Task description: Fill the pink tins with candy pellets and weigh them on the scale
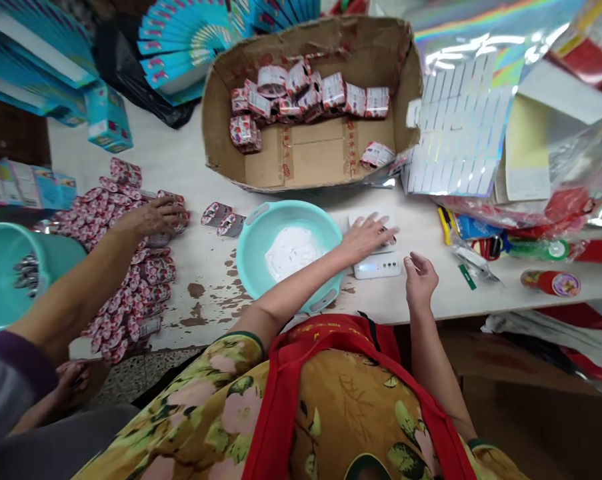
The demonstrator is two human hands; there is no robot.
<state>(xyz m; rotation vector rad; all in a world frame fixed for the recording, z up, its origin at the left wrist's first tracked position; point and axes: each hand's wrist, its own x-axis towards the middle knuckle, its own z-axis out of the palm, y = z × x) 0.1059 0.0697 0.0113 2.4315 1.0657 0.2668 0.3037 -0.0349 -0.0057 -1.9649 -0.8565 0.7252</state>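
Observation:
My left hand (365, 239) reaches across the turquoise basin (253, 267) to a small white digital scale (378, 266). Its fingers are stretched out and apart over the scale's top. Beneath them a small dark-and-red patch shows, mostly covered, so I cannot tell what it is. My right hand (421, 280) hovers just right of the scale, fingers loosely bent, with nothing visible in it. White material lies in the bottom of the basin. Two small printed packs (223, 219) stand at the basin's left rim.
A cardboard box (308, 170) behind the basin holds several red-and-white printed packs (333, 90). At left, a co-worker's hand (158, 217) rests on a large pile of similar packs (125, 287), beside a turquoise bucket (55, 250). Yellow-handled cutter (445, 225) and plastic sheets lie right.

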